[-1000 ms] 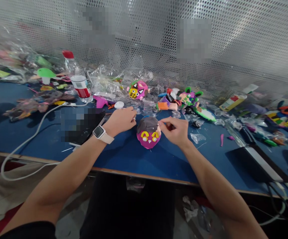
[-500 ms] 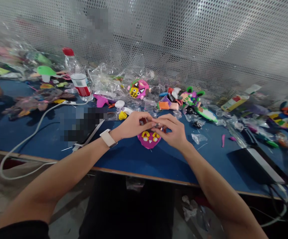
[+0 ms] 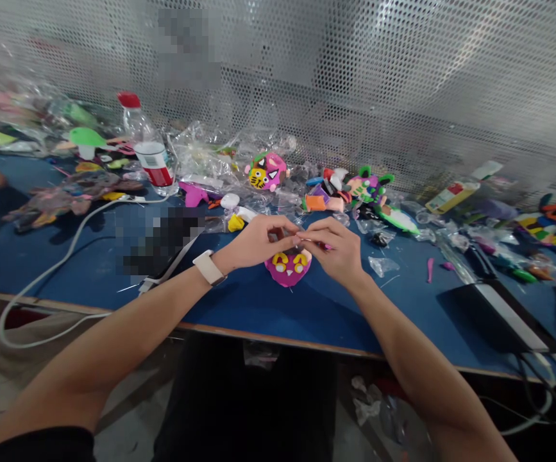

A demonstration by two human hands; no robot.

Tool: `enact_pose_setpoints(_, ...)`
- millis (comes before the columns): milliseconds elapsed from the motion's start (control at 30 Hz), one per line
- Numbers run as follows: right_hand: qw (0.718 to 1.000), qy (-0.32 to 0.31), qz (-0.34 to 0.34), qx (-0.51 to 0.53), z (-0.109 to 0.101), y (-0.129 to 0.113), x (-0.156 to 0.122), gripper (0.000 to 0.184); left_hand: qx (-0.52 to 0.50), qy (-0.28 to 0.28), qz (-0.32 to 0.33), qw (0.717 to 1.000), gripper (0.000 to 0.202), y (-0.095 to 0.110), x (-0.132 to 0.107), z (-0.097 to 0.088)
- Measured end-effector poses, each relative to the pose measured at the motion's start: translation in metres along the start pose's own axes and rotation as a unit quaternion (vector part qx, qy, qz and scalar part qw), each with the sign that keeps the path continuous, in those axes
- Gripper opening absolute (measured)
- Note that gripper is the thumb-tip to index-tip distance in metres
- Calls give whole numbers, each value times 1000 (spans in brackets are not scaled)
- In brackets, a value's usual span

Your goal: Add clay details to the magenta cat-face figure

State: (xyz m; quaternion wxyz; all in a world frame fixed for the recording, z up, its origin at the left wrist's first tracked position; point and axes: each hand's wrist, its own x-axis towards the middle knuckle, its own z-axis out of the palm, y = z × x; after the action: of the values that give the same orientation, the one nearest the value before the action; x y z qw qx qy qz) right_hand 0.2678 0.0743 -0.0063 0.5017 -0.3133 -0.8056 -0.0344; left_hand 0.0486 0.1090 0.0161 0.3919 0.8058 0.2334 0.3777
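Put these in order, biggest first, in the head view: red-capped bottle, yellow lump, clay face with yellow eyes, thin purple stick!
1. Red-capped bottle
2. Clay face, though its top is hidden
3. Yellow lump
4. Purple stick, which is very thin

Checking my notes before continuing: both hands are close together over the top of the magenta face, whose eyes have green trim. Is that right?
Not quite: in the head view, the eye trim on the magenta face is yellow. The left hand and right hand are indeed close together over its top.
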Motion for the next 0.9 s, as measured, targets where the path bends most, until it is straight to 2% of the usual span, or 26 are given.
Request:
enact_pose_setpoints(333, 1000, 21, -21, -1, 0, 0, 0, 16, 14, 10, 4, 1000, 19, 2, 0, -3)
enact_pose_setpoints(667, 1000, 10, -10, 5, -1, 2, 0, 20, 57, 11, 9, 998, 23, 0, 0, -4)
enact_pose_setpoints(800, 1000, 4, 1, 3, -1, 3, 0, 20, 72, 4, 35, 997, 20, -2, 0, -3)
enact_pose_setpoints(900, 1000, 8, 5, 0, -2, 2, 1, 16, 101, -18, 84, 991, 22, -7, 1, -2)
